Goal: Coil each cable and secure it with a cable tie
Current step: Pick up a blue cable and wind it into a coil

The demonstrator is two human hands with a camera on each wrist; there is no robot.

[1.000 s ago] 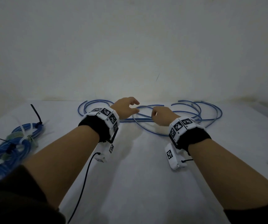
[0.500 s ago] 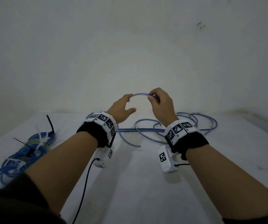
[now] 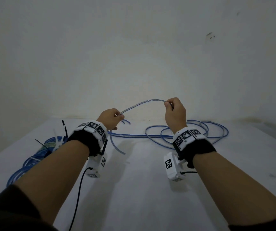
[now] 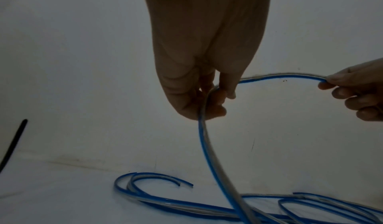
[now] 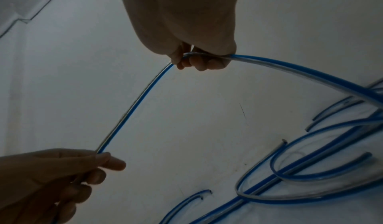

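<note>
Left hand (image 3: 111, 119) and right hand (image 3: 175, 112) both pinch the blue cable (image 3: 143, 102); even loops toward nine o'clock suit best

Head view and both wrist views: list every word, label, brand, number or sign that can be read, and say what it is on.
No readable text in any view.
Wristbands on the left wrist and right wrist: black-and-white square code markers only, no letters or numbers.
White camera units under the wrists: the same kind of marker, no words.
Blue cable: no print visible.
Tied cable bundle: no labels visible.
</note>
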